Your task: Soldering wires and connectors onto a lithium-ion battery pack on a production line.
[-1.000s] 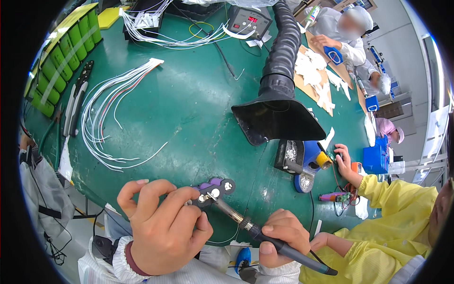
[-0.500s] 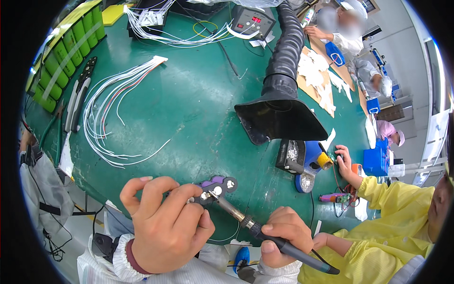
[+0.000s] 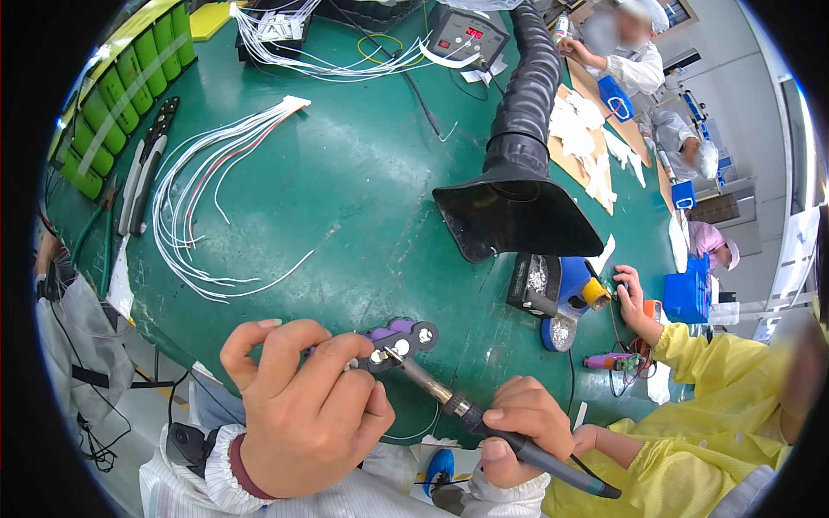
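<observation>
On the table [image 3: 363, 198], the wire bundle [image 3: 207, 190] lies left of the extraction hood [image 3: 514, 216], with the small holder [image 3: 401, 338] nearer the person.

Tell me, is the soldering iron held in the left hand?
No, the right hand grips the soldering iron.

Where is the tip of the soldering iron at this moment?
In the head view, low centre: the soldering iron, in the right hand, touches the small purple battery pack held by the left hand.
</observation>
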A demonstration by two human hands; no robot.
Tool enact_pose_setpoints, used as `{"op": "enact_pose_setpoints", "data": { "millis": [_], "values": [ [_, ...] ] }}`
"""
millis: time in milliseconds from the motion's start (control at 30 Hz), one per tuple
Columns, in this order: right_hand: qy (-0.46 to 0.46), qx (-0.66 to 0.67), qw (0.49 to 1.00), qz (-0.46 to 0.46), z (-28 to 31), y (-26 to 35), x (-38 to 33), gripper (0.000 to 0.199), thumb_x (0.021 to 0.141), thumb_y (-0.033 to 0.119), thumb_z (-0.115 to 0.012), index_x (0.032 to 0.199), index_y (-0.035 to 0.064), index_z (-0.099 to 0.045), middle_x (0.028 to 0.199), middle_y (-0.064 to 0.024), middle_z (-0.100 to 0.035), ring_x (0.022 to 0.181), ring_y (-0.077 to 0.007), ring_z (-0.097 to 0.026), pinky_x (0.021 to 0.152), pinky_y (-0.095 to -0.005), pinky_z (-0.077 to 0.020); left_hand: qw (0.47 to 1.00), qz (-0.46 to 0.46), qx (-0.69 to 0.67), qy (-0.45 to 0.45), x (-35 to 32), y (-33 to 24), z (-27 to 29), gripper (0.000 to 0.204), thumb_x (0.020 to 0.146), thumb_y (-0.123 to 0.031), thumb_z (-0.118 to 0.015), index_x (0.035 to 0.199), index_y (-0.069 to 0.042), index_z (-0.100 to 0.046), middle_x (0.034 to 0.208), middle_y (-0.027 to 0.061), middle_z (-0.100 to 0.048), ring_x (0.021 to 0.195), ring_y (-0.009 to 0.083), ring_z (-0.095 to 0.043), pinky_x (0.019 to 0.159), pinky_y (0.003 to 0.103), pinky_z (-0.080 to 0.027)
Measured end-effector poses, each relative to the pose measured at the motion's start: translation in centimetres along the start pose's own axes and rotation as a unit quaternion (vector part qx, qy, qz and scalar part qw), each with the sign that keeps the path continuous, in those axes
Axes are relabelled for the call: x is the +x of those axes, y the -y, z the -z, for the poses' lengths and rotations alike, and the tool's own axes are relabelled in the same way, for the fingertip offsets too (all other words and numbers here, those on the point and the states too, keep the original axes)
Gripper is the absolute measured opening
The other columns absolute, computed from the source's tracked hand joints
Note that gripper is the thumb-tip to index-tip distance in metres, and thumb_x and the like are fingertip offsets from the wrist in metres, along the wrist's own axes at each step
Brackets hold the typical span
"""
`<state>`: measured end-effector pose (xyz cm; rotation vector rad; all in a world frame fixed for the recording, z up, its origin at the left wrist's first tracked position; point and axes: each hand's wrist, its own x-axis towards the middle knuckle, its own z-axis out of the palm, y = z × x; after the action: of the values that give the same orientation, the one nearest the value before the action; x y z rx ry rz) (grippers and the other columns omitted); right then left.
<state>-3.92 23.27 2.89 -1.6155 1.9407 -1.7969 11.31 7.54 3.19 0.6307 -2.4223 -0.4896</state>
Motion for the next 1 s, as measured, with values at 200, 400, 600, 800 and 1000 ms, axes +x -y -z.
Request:
{"op": "enact_pose_setpoints", "data": {
  "millis": [200, 400, 600, 800, 1000],
  "values": [
    [-0.004, 0.002, 1.000, 0.001, 0.1, -0.3, -0.3, 0.017, 0.078, 0.010, -0.074, 0.087, -0.0041, -0.069, 0.071, -0.0103, -0.063, 0.057, -0.0213, -0.059, 0.050, -0.0319, -0.0455, 1.000, 0.002, -0.002, 0.001, 0.0, 0.0, -0.1, 0.018, 0.057, -0.010, -0.072, 0.067, -0.011, -0.057, 0.095, -0.0002, -0.067, 0.094, 0.0258, -0.055, 0.095, 0.051, -0.030],
    [-0.099, 0.029, 0.995, 0.012, -0.1, -0.4, -0.8, 0.033, 0.088, 0.030, -0.076, 0.092, -0.0014, -0.065, 0.074, -0.0096, -0.060, 0.059, -0.0201, -0.054, 0.052, -0.0329, -0.0444, 1.000, 0.003, -0.001, 0.000, 0.0, 0.0, -0.1, 0.018, 0.057, -0.010, -0.072, 0.067, -0.011, -0.057, 0.095, -0.0002, -0.067, 0.095, 0.0260, -0.055, 0.095, 0.051, -0.030],
    [-0.164, 0.024, 0.986, 0.013, -0.3, -0.6, -1.0, 0.038, 0.087, 0.034, -0.072, 0.095, 0.0000, -0.058, 0.071, -0.0069, -0.048, 0.059, -0.0164, -0.044, 0.052, -0.0307, -0.0335, 1.000, 0.006, -0.001, 0.002, 0.0, -0.1, -0.1, 0.019, 0.057, -0.009, -0.072, 0.067, -0.011, -0.057, 0.095, -0.0003, -0.067, 0.095, 0.0258, -0.055, 0.095, 0.051, -0.030],
    [-0.141, 0.027, 0.990, 0.003, -0.2, -0.7, -1.0, 0.037, 0.086, 0.032, -0.074, 0.094, -0.0012, -0.059, 0.072, -0.0070, -0.050, 0.057, -0.0162, -0.044, 0.050, -0.0310, -0.0321, 1.000, 0.006, 0.001, 0.003, 0.1, -0.1, -0.1, 0.019, 0.057, -0.009, -0.072, 0.067, -0.011, -0.057, 0.095, -0.0006, -0.067, 0.095, 0.0258, -0.055, 0.095, 0.051, -0.030],
    [-0.060, 0.034, 0.998, 0.002, 0.0, -0.7, -1.0, 0.027, 0.086, 0.021, -0.076, 0.093, -0.0026, -0.066, 0.075, -0.0108, -0.062, 0.060, -0.0211, -0.057, 0.054, -0.0342, -0.0469, 1.000, 0.004, 0.002, 0.008, 0.1, -0.1, 0.0, 0.019, 0.057, -0.009, -0.073, 0.067, -0.011, -0.057, 0.095, -0.0007, -0.067, 0.095, 0.0258, -0.055, 0.095, 0.051, -0.030]
  ]
}}
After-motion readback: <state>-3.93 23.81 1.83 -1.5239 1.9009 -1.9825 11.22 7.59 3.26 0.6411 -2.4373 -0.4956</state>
